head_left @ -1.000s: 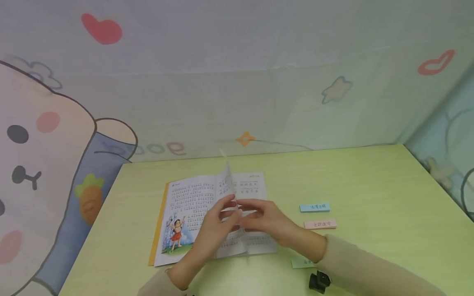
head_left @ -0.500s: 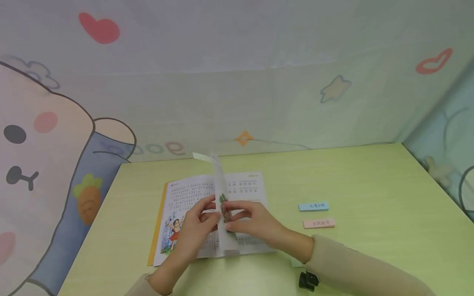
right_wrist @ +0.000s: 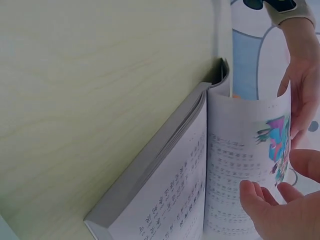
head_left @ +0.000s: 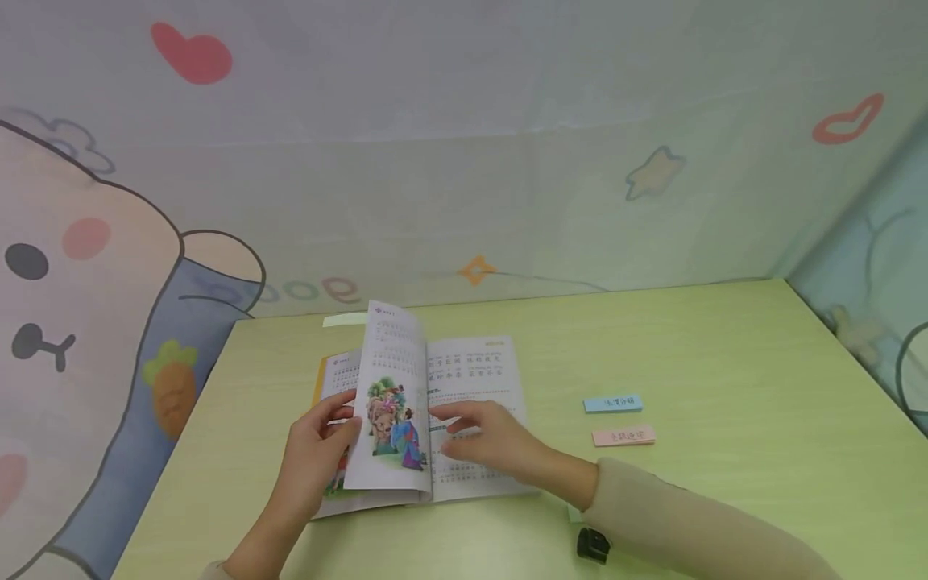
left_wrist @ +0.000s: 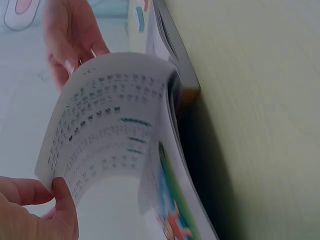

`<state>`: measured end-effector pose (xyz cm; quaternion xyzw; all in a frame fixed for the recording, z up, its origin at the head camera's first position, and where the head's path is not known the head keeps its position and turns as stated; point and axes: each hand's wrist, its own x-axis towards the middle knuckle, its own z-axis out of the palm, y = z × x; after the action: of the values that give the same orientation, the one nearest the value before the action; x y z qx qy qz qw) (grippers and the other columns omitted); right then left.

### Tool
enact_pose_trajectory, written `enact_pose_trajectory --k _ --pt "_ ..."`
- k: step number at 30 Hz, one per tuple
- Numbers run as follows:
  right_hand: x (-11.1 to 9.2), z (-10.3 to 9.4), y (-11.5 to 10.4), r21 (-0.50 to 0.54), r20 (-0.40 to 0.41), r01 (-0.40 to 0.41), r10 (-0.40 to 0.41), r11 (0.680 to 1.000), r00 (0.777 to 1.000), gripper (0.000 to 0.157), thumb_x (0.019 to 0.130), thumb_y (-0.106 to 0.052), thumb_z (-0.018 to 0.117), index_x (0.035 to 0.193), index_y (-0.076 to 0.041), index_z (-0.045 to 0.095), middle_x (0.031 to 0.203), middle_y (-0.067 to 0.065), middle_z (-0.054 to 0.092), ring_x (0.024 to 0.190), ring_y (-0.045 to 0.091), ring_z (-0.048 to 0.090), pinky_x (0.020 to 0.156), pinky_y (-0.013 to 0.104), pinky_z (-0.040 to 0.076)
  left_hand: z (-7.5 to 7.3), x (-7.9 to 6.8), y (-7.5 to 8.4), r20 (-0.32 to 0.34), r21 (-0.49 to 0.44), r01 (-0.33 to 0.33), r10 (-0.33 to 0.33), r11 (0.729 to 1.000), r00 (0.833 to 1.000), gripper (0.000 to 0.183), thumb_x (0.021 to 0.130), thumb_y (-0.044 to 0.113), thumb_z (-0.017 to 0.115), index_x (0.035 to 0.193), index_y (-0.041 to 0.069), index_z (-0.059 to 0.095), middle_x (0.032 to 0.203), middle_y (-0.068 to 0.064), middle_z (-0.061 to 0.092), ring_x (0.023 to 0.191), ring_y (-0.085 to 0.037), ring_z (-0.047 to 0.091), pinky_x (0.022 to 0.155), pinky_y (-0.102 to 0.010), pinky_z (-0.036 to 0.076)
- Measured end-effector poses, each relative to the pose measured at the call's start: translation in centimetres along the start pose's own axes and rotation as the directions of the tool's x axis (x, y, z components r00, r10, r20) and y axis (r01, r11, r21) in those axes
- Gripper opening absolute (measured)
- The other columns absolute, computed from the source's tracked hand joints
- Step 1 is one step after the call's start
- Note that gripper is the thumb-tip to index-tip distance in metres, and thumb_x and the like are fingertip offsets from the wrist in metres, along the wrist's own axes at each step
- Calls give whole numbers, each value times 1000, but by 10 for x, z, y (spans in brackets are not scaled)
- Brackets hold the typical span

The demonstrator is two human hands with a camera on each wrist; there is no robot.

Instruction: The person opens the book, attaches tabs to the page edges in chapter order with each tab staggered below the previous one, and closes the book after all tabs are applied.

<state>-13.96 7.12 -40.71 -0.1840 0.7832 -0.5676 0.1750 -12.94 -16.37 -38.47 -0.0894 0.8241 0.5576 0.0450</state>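
Note:
An open book (head_left: 482, 459) with printed text lies on the table. One page (head_left: 395, 346) with a colour picture stands raised and curved over the left side. My left hand (head_left: 315, 451) pinches this page's outer edge; in the left wrist view, thumb and fingers (left_wrist: 64, 200) meet at the paper's corner. My right hand (head_left: 500, 439) hovers over the right-hand page near the fold, thumb and fingers apart. In the right wrist view that hand (right_wrist: 285, 210) shows nothing between its fingers. A pale strip (head_left: 344, 320) sticks out beside the raised page's top.
A blue label pad (head_left: 613, 403) and a pink one (head_left: 623, 436), both with handwriting, lie right of the book. A green one (head_left: 574, 514) is mostly hidden by the right sleeve. A cartoon-printed cloth (head_left: 449, 161) hangs behind the table (head_left: 710, 362).
The page has swung from upright at the fold over to the left, showing its picture. My left hand has moved left with it. My right hand has shifted slightly left and come off the page.

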Motion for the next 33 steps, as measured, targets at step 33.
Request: enact_pose_trajectory --k 33 --pt "31 35 13 -678 460 452 -146 579 876 45 96 -21 52 139 -10 44 148 10 32 135 19 31 109 27 26 -45 25 -73 -70 187 98 -86 978 994 39 89 -4 55 127 -9 48 106 -25 56 80 -19 55 60 -17 47"
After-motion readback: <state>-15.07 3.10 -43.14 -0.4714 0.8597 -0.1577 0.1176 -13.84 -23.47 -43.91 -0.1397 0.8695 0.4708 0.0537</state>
